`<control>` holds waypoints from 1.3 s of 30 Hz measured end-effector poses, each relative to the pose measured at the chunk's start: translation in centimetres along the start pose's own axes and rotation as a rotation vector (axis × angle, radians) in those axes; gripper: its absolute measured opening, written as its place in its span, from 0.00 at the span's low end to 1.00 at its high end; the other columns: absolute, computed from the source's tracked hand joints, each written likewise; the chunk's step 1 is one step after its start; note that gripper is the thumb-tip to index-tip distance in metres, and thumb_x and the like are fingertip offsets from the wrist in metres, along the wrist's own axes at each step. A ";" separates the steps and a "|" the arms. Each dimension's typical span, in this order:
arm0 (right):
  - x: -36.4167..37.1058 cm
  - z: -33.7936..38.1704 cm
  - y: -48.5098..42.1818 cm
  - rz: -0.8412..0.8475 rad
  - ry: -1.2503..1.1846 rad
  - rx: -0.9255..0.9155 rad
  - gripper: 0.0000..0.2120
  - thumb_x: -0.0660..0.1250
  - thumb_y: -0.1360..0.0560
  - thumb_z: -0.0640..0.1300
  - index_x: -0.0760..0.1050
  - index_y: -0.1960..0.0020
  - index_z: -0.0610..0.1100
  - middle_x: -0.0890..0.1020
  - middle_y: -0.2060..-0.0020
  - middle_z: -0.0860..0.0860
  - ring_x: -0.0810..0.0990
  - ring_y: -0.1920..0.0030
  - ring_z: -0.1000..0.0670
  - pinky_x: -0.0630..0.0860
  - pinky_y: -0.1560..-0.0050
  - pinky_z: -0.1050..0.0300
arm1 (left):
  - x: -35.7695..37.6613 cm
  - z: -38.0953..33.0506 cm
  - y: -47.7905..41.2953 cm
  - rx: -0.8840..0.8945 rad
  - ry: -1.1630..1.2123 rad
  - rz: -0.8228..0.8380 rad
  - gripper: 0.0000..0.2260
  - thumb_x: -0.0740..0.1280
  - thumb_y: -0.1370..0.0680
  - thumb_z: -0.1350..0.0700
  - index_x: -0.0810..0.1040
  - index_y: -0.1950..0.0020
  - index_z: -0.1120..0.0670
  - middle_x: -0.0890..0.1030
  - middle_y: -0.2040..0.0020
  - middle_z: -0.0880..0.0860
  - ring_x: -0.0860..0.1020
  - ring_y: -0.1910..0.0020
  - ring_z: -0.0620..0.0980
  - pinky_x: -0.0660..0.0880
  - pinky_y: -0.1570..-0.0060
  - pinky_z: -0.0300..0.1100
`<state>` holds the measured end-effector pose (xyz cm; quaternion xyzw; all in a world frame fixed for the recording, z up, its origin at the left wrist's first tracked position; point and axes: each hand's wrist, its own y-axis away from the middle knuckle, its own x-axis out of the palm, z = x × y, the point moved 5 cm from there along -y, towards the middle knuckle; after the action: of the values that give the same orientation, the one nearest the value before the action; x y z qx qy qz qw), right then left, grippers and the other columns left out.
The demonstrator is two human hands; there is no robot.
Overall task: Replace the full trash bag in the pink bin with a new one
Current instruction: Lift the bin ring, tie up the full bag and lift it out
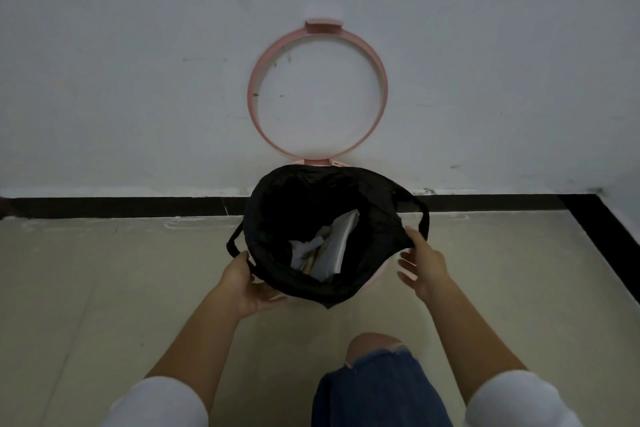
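A black trash bag [277, 218] lines the pink bin [379, 272], which stands on the floor against the wall. Its mouth gapes open, showing crumpled white paper [332, 246] inside. The bin's pink ring lid [317, 94] is flipped up and leans on the wall. My left hand [249, 282] grips the bag's folded edge at the near left of the rim, beside a bag handle. My right hand [420, 265] pinches the bag's edge on the right with thumb and forefinger, the other fingers spread, next to the other handle.
A white scuffed wall [138, 80] rises behind the bin, with a black baseboard strip [121, 206] along the floor and down the right side. Beige floor tiles [86, 288] spread left and right. My knee in torn blue jeans [375, 378] is just below the bin.
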<state>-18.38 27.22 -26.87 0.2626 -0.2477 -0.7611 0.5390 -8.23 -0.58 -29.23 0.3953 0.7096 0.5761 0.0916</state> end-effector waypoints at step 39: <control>6.9 15.5 11.3 0.214 0.778 -1.340 0.10 0.69 0.29 0.36 0.82 0.50 0.44 0.75 0.62 0.59 0.75 0.62 0.61 0.69 0.60 0.74 | 9.6 -11.3 12.0 1.131 -0.590 0.434 0.03 0.69 0.26 0.59 0.81 0.53 0.53 0.82 0.42 0.48 0.73 0.34 0.45 0.68 0.35 0.43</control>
<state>-22.82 18.78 -8.86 0.1036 0.4476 -0.5453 0.7011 -15.79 -2.32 -11.81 0.6568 0.7518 -0.0108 -0.0572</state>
